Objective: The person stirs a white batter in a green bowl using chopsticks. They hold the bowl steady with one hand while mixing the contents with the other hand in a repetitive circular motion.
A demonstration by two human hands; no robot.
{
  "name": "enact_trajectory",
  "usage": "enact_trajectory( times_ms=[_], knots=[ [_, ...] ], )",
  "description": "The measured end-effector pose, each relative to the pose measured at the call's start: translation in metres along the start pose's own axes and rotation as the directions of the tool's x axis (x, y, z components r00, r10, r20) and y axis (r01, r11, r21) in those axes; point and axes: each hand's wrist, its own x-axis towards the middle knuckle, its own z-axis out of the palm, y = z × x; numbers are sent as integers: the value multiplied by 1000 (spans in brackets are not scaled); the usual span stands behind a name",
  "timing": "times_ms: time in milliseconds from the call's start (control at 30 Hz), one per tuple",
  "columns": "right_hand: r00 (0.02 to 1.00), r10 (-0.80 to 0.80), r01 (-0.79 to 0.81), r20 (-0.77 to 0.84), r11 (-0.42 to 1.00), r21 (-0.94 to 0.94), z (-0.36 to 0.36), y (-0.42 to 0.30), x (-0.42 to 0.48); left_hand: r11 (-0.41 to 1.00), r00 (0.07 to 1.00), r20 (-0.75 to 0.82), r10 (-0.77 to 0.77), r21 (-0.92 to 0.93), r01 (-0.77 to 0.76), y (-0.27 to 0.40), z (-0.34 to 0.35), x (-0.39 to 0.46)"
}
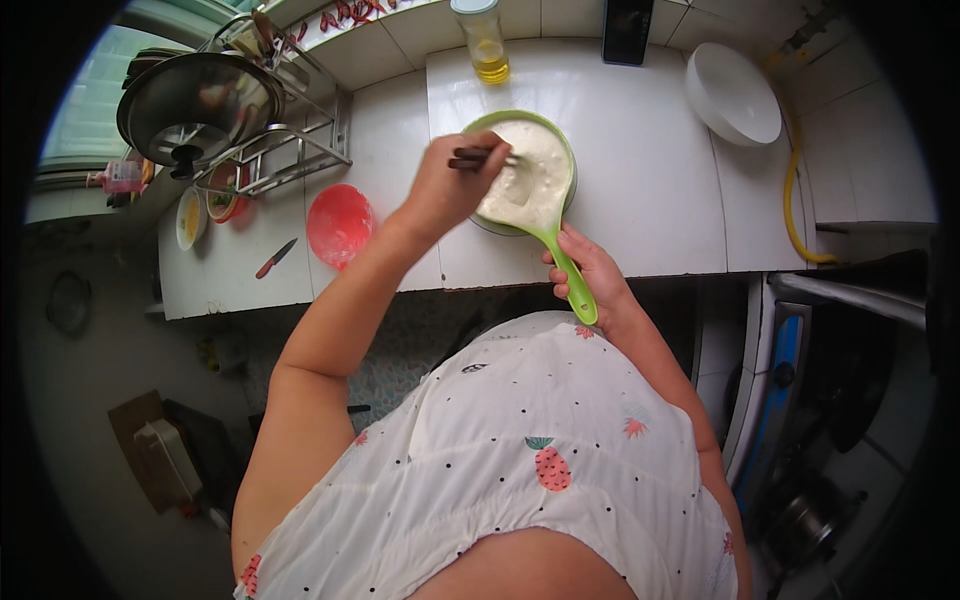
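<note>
A green plastic ladle [573, 161] full of thick, off-white batter [541, 176] rests over the white tiled counter, with the rim of another vessel showing beneath it. My left hand [457, 176] grips dark chopsticks [471, 157], their tips down in the batter. A hollow marks the batter's surface near the tips. Around the ladle's handle, my right hand [596, 270] is closed, thumb on top and fingers below. Left of my left forearm lies a red bowl [339, 221] with white residue inside. A small knife [276, 258] with a red handle lies farther left.
A jar of yellow oil [491, 64] and a phone [627, 30] stand behind the ladle. A white bowl [735, 94] sits at the back right beside a yellow hose [793, 187]. At left, a metal rack [330, 135] holds a large pan lid [199, 105]. A stove [780, 382] is lower right.
</note>
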Motion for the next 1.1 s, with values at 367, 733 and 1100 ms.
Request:
enact_trajectory(
  times_ms=[367, 733, 1100],
  knots=[
    [1000, 2, -2, -7, 1000, 6, 0, -1, -1, 989, 999, -49, 2, 148, 6, -13, -10, -6],
    [999, 30, -29, -22, 999, 34, -8, 5, 2, 973, 996, 83, -39, 231, 19, 2, -14, -22],
    [1000, 10, -10, 4, 1000, 5, -6, 3, 0, 874, 939, 69, -338, -348, 340, -5, -18, -37]
  ],
)
